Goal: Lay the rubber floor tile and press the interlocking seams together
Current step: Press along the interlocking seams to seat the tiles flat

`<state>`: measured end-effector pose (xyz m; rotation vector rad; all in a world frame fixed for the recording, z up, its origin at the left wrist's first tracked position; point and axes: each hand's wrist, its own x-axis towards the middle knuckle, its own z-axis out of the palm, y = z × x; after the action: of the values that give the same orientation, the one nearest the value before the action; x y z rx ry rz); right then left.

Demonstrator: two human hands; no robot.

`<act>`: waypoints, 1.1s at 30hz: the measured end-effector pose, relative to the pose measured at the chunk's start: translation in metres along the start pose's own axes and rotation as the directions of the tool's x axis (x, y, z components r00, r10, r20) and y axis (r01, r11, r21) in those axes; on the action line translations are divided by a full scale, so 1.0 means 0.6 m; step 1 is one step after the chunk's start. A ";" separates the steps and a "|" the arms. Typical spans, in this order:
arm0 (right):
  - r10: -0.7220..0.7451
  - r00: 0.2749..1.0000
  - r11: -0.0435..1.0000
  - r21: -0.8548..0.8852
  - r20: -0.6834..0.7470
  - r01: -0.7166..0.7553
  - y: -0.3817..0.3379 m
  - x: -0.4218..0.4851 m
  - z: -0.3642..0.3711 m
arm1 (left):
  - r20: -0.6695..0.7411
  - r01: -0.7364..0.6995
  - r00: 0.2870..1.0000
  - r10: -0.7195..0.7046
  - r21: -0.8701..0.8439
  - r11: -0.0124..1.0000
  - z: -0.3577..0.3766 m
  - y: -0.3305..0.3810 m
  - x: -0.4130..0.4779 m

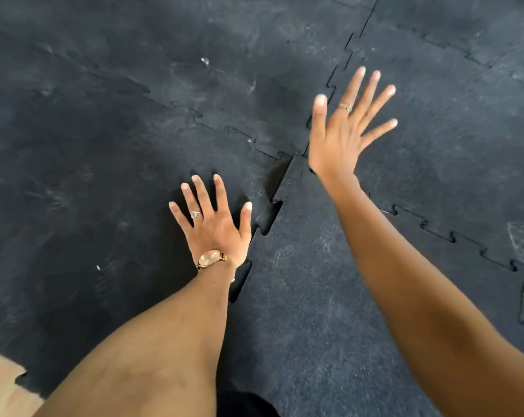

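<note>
A dark grey rubber floor tile [309, 281] with puzzle-shaped edges lies in front of me, its far corner pointing at the junction of the laid black tiles. Its left seam [266, 218] stands partly lifted, with dark gaps at the tabs. My left hand [215, 224], fingers spread, rests flat on the neighbouring black tile [104, 191] just left of that seam. My right hand [342, 130] is open with fingers spread, raised over the far corner and the tile to the right [450, 139]. Neither hand holds anything.
Black interlocking tiles cover the floor all around, with seams running away at the top [342, 58] and along the right [453, 236]. Bare wooden floor [1, 386] shows at the bottom left. Dark clothing [245, 404] shows at the bottom edge.
</note>
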<state>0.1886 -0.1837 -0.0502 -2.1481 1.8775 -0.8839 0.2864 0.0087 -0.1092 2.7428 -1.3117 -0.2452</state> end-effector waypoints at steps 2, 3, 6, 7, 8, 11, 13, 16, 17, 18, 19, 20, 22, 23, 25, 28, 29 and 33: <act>-0.127 0.992 0.989 -0.079 0.010 0.127 -0.032 -0.014 0.019 | -0.015 0.003 1.000 -0.003 -0.006 1.000 0.003 -0.003 0.002; -0.165 0.975 0.967 -0.171 0.148 0.189 -0.034 -0.032 0.035 | -0.017 0.004 1.000 -0.004 -0.009 1.000 0.004 -0.004 0.002; -0.110 0.903 0.929 -0.280 0.415 0.242 -0.005 -0.064 0.082 | -0.021 -0.004 1.000 0.004 -0.001 1.000 0.006 -0.001 0.002; -0.097 0.902 0.931 -0.281 0.421 0.231 0.003 -0.063 0.085 | -0.015 -0.004 1.000 0.004 -0.003 1.000 0.004 0.000 0.001; -0.100 0.902 0.928 -0.288 0.420 0.237 0.005 -0.059 0.085 | -0.013 -0.002 1.000 0.002 -0.007 1.000 0.003 0.001 0.000; -0.105 0.893 0.926 -0.285 0.439 0.249 0.005 -0.053 0.094 | -0.027 -0.001 1.000 0.001 0.003 1.000 0.001 0.000 -0.002; -0.096 0.877 0.937 -0.256 0.471 0.240 0.005 -0.054 0.095 | -0.017 0.002 1.000 -0.002 0.007 1.000 0.001 -0.001 -0.001; -0.073 0.846 0.987 -0.086 0.528 0.139 0.005 -0.042 0.086 | -0.005 -0.003 1.000 0.003 -0.001 1.000 -0.001 0.001 -0.001; -0.043 0.844 0.999 -0.003 0.534 0.053 0.002 -0.030 0.077 | -0.004 -0.004 1.000 0.004 -0.006 1.000 -0.001 0.001 0.000; -0.008 0.868 0.994 0.096 0.496 -0.045 -0.003 -0.011 0.066 | -0.002 -0.003 1.000 0.003 -0.011 1.000 0.000 0.000 0.000; 0.024 0.913 0.974 0.197 0.406 -0.113 -0.010 0.012 0.053 | -0.003 -0.002 1.000 0.002 -0.013 1.000 0.001 -0.001 0.000; 0.037 0.959 0.949 0.292 0.282 -0.122 -0.017 0.038 0.039 | -0.007 -0.001 1.000 0.001 -0.017 1.000 0.003 -0.002 0.001; 0.010 1.000 0.922 0.387 0.024 -0.019 -0.035 0.076 0.017 | -0.015 -0.001 1.000 0.000 -0.031 1.000 0.005 -0.002 0.001; -0.030 0.998 0.940 0.338 -0.057 0.048 -0.041 0.080 0.017 | -0.021 0.001 1.000 -0.001 -0.032 0.999 0.006 -0.002 0.002; -0.178 0.983 0.983 0.038 0.032 0.177 -0.036 0.043 0.040 | -0.034 -0.001 0.999 0.000 -0.020 1.000 0.007 -0.002 0.001; -0.150 0.896 0.925 -0.262 0.417 0.276 0.009 -0.021 0.095 | -0.042 -0.006 0.999 0.006 -0.001 1.000 0.009 0.001 0.001; -0.145 0.887 0.923 -0.263 0.438 0.281 0.019 -0.021 0.105 | -0.037 -0.003 0.999 0.003 0.005 1.000 0.008 0.001 0.003; -0.134 0.871 0.910 -0.290 0.473 0.297 0.014 -0.009 0.096 | -0.010 0.004 1.000 -0.003 0.012 1.000 0.004 0.000 0.000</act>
<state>0.2112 -0.1952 -0.1027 -2.5325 1.6701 -0.0419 0.2858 0.0089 -0.1118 2.7526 -1.3103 -0.2243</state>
